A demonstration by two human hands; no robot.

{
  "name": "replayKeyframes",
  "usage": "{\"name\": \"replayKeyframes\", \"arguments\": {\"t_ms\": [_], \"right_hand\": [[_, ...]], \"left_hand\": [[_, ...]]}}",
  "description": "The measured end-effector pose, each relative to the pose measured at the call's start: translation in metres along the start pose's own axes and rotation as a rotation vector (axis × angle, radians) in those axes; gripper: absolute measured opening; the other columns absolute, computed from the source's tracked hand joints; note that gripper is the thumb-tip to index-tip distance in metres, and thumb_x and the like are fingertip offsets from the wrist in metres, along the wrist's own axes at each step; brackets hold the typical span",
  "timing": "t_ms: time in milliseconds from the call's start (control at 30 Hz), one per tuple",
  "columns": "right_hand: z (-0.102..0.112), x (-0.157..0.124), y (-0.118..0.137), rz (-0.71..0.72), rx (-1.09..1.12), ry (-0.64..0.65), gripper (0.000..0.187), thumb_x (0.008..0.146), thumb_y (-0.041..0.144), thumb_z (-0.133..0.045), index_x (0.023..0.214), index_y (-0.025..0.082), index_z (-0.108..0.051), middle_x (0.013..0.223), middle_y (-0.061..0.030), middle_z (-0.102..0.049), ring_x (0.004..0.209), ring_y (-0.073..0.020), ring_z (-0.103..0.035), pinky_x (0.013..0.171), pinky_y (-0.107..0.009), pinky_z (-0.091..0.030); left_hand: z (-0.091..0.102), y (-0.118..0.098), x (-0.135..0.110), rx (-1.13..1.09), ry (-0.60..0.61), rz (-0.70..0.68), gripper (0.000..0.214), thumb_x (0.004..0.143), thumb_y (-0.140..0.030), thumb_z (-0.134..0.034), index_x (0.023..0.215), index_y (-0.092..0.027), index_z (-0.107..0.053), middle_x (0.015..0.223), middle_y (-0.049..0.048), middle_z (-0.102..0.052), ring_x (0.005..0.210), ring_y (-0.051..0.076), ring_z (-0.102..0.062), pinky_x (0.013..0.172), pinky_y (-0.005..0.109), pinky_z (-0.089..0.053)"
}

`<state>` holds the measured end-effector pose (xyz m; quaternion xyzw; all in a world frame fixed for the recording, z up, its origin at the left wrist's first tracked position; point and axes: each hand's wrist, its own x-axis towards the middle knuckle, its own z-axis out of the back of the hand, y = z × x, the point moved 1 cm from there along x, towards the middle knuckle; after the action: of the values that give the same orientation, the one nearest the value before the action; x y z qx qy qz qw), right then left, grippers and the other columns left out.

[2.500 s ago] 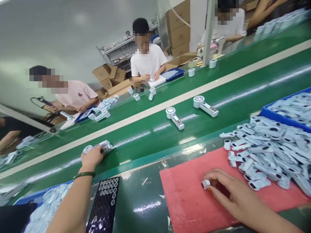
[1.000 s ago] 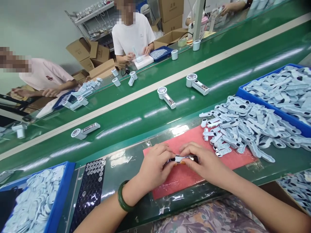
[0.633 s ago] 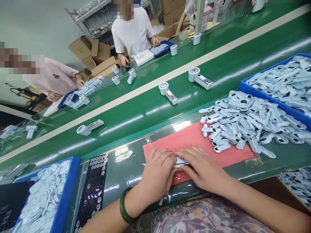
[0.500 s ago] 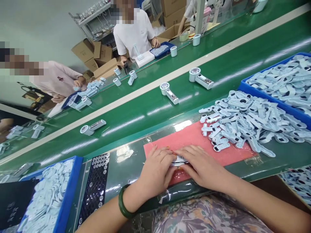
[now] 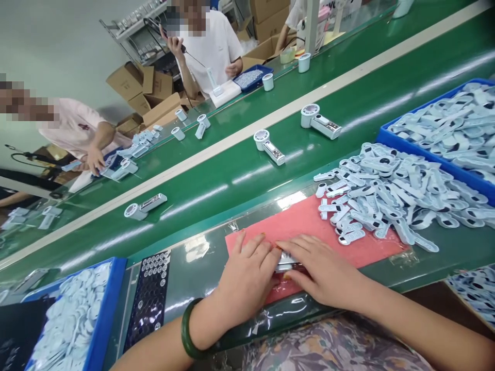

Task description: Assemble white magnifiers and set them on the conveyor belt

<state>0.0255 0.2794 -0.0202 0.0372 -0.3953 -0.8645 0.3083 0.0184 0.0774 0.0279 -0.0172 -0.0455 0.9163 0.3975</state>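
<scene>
Both hands are over a pale handheld fan part with a shiny silver edge (image 5: 286, 262), lying low above the pink mat (image 5: 247, 238). My left hand (image 5: 246, 270) is closed around its left end and hides that end; a green bangle circles the wrist. My right hand (image 5: 325, 265) grips the other end, fingers on the far side and thumb on the near side. Only the short middle stretch of the part shows. To the right of my right hand is a heap of light-blue handle-shaped pieces (image 5: 390, 190), partly on the mat.
Handheld fans (image 5: 270, 147) lie spaced along the green conveyor belt (image 5: 216, 190). A blue tray (image 5: 386, 135) of handle pieces stands at the right, another blue tray (image 5: 110, 304) at the left. Beside it is a dark sheet of round stickers (image 5: 149, 299). Two co-workers sit across the belt.
My left hand has rolled over the part, and its thumb is now less visible. My right hand has barely moved. Across the belt, one co-worker has raised a hand with a corded tool.
</scene>
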Motion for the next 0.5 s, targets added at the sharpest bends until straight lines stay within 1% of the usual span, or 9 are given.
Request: {"name": "replayKeyframes", "arguments": {"t_ms": [67,133,200,267,300,333,400,467,500], "right_hand": [[0.011,-0.002,-0.004,0.005,-0.006,-0.042,0.044,0.098,0.025,-0.059,0.139,0.021,-0.046,0.133,-0.0088,-0.054,0.12,-0.0278,-0.048,0.106,-0.051,-0.041],[0.028,-0.002,-0.014,-0.02,-0.089,-0.144,0.038,0.101,0.028,-0.055,0.138,0.023,-0.047,0.136,-0.0084,-0.054,0.123,-0.0277,-0.047,0.106,-0.05,-0.041],[0.047,0.001,-0.028,-0.075,-0.231,-0.265,0.032,0.104,0.028,-0.047,0.135,0.019,-0.05,0.134,-0.0102,-0.056,0.122,-0.0282,-0.049,0.104,-0.05,-0.042],[0.067,0.008,-0.044,-0.147,-0.38,-0.349,0.031,0.105,0.028,-0.045,0.132,0.017,-0.053,0.132,-0.0115,-0.057,0.121,-0.0294,-0.051,0.102,-0.05,-0.044],[0.076,0.012,-0.052,-0.184,-0.45,-0.364,0.031,0.104,0.028,-0.046,0.131,0.016,-0.055,0.131,-0.0117,-0.059,0.119,-0.0303,-0.052,0.1,-0.05,-0.045],[0.085,0.018,-0.058,-0.221,-0.518,-0.366,0.031,0.103,0.028,-0.047,0.13,0.015,-0.057,0.128,-0.0119,-0.06,0.116,-0.0312,-0.054,0.097,-0.05,-0.046],[0.098,0.033,-0.065,-0.271,-0.653,-0.328,0.03,0.102,0.025,-0.049,0.128,0.014,-0.061,0.122,-0.0125,-0.063,0.109,-0.0323,-0.057,0.09,-0.049,-0.049],[0.106,0.051,-0.068,-0.29,-0.774,-0.249,0.029,0.101,0.017,-0.048,0.125,0.014,-0.064,0.117,-0.0124,-0.065,0.104,-0.0319,-0.058,0.084,-0.046,-0.049],[0.109,0.06,-0.069,-0.299,-0.823,-0.199,0.029,0.1,0.014,-0.049,0.124,0.015,-0.065,0.115,-0.0121,-0.066,0.103,-0.0316,-0.058,0.082,-0.044,-0.048]], "left_hand": [[0.006,0.01,0.008,0.054,0.043,-0.032,0.029,0.092,-0.021,-0.055,0.12,-0.017,-0.056,0.11,0.0087,-0.068,0.111,0.029,-0.059,0.11,0.063,-0.038],[0.017,0.03,0.022,0.1,0.108,-0.068,0.024,0.085,-0.013,-0.054,0.108,-0.018,-0.06,0.097,0.0062,-0.067,0.098,0.026,-0.061,0.109,0.061,-0.039],[0.03,0.062,0.043,0.203,0.135,-0.092,0.023,0.081,-0.008,-0.052,0.099,-0.018,-0.06,0.092,0.0064,-0.066,0.098,0.026,-0.061,0.111,0.063,-0.036],[0.041,0.103,0.071,0.352,0.099,-0.086,0.023,0.079,-0.006,-0.05,0.095,-0.018,-0.06,0.093,0.0084,-0.066,0.106,0.03,-0.059,0.112,0.068,-0.03],[0.045,0.125,0.086,0.421,0.069,-0.069,0.023,0.079,-0.005,-0.049,0.095,-0.017,-0.061,0.094,0.0095,-0.066,0.111,0.032,-0.057,0.112,0.071,-0.027],[0.047,0.146,0.101,0.483,0.041,-0.042,0.023,0.08,-0.005,-0.048,0.095,-0.017,-0.061,0.095,0.0108,-0.066,0.115,0.034,-0.055,0.112,0.073,-0.025],[0.044,0.183,0.128,0.569,0.007,0.041,0.027,0.084,-0.003,-0.043,0.094,-0.016,-0.064,0.094,0.0121,-0.066,0.119,0.035,-0.052,0.114,0.074,-0.021],[0.036,0.208,0.146,0.588,-0.009,0.109,0.035,0.088,-0.002,-0.037,0.1,-0.016,-0.067,0.103,0.0141,-0.066,0.128,0.036,-0.047,0.115,0.074,-0.021],[0.032,0.215,0.151,0.581,-0.016,0.127,0.041,0.089,-0.002,-0.035,0.107,-0.018,-0.068,0.113,0.0153,-0.065,0.132,0.037,-0.044,0.114,0.072,-0.024]]}}
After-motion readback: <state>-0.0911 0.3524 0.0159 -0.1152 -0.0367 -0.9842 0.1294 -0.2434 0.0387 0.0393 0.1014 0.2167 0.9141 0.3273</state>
